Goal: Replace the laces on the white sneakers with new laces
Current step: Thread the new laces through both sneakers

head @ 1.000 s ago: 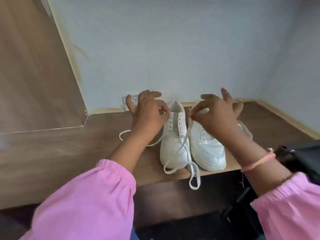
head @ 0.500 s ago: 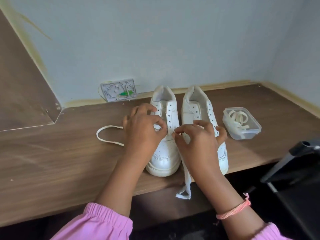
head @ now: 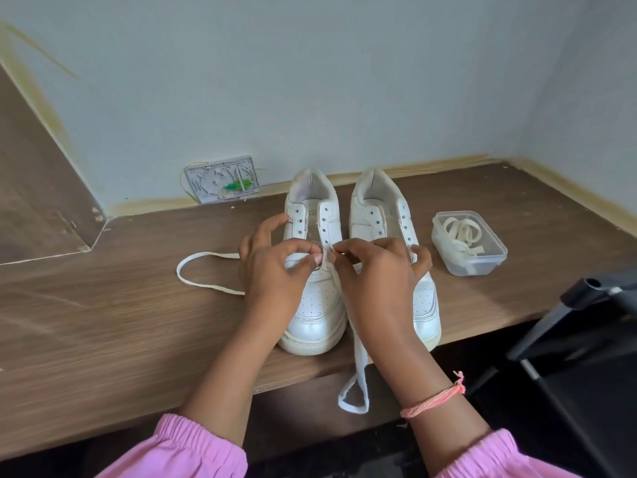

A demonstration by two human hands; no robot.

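Observation:
Two white sneakers stand side by side on the wooden desk (head: 103,322), toes toward me. Most eyelets of the left sneaker (head: 315,315) show bare, and so do those of the right sneaker (head: 375,208). My left hand (head: 275,270) pinches the left sneaker's right eyelet flap near its lower holes. My right hand (head: 375,274) pinches the tip of a white lace (head: 356,357) at that same flap. One end of the lace hangs over the desk's front edge in a loop; the other loops on the desk to the left.
A small clear plastic tub (head: 482,260) holding coiled white laces sits right of the sneakers. A white wall plate (head: 222,184) with a green part leans at the back wall. A black chair or stand (head: 586,339) rises at the lower right, beyond the desk edge.
The view has tilted down and closer. Both hands came down from the top of the left sneaker to its lower eyelets and now meet at the right flap.

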